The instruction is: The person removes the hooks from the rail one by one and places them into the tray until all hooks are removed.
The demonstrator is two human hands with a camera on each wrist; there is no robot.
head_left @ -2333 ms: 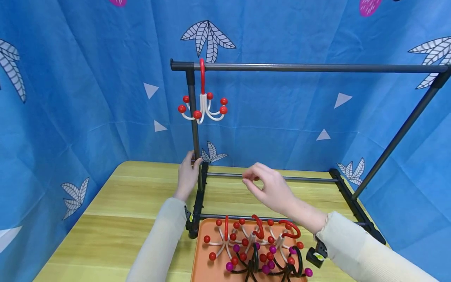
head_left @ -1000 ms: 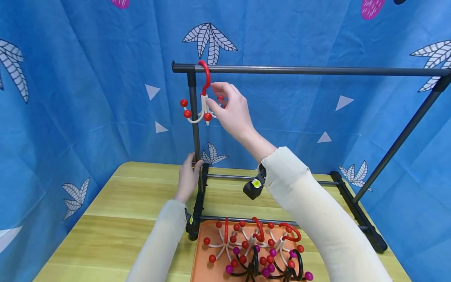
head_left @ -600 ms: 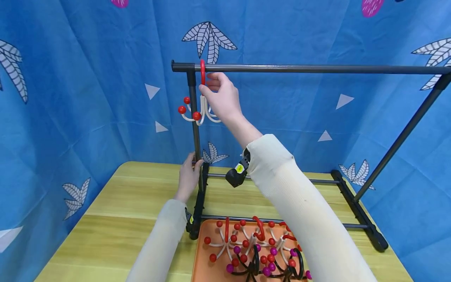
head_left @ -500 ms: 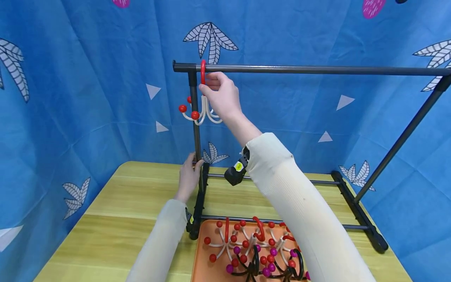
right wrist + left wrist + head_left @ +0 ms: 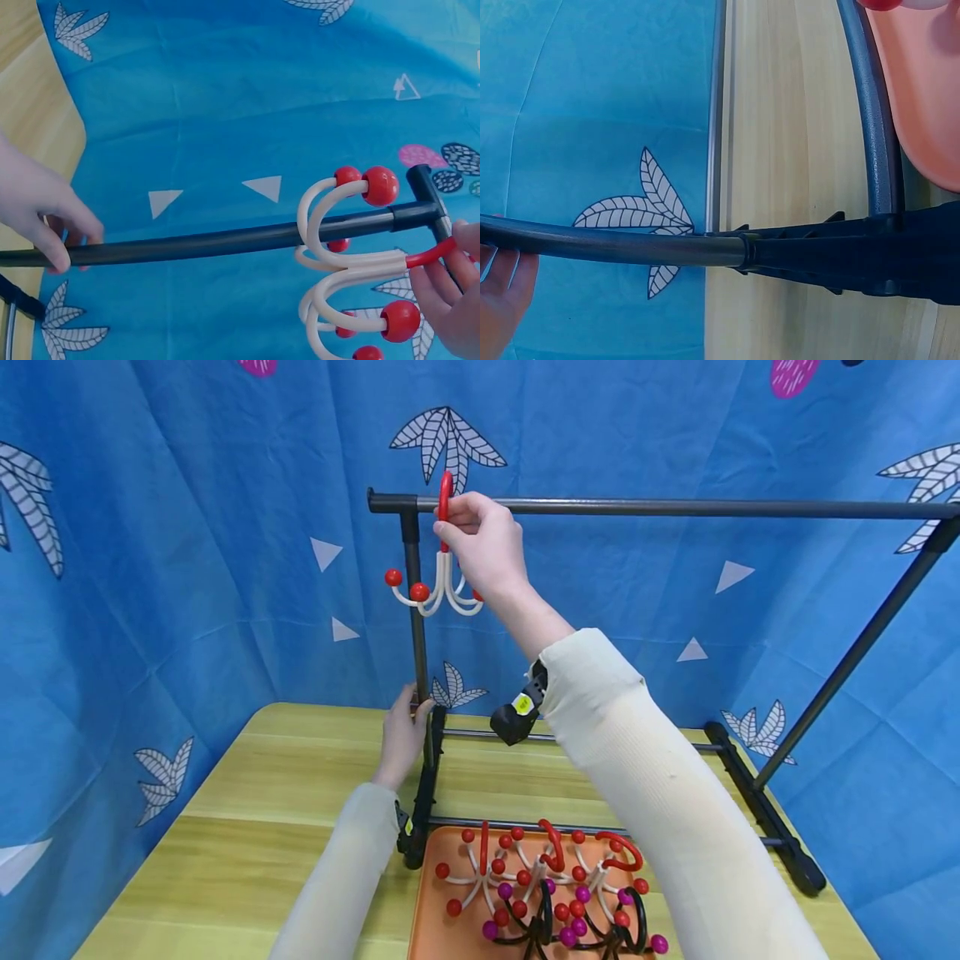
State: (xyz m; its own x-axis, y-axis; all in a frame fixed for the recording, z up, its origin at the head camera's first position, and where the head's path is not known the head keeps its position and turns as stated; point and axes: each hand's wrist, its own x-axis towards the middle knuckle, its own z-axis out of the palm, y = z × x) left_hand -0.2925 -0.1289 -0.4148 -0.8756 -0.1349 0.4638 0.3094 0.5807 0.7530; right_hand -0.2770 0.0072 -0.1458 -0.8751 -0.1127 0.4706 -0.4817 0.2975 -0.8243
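Note:
My right hand (image 5: pixel 489 547) pinches the red hook of a white multi-arm hanger (image 5: pixel 442 578) with red ball tips, near the left end of the rack's top rail (image 5: pixel 675 508). The hook's curve stands a little above the rail. In the right wrist view, the hanger's curved arms (image 5: pixel 352 262) spread in front of the upright post, and the thumb and fingers hold the red hook. Lower down, my left hand (image 5: pixel 401 739) grips the rack's left post (image 5: pixel 416 643), thumb on one side and fingers behind; the left wrist view shows only some fingers (image 5: pixel 510 281) at that post.
An orange tray (image 5: pixel 422 918) at the front holds several hangers: white ones (image 5: pixel 480 878) with red balls and black ones (image 5: pixel 536 931) with magenta balls. The rack's black foot (image 5: pixel 423 802) stands on the wooden table (image 5: pixel 247 827). A blue patterned curtain (image 5: pixel 600 610) hangs behind.
My right hand has risen from above the tray to the hanger, taken hold of its red hook, and lifted it slightly up and right. The left hand has stayed on the post.

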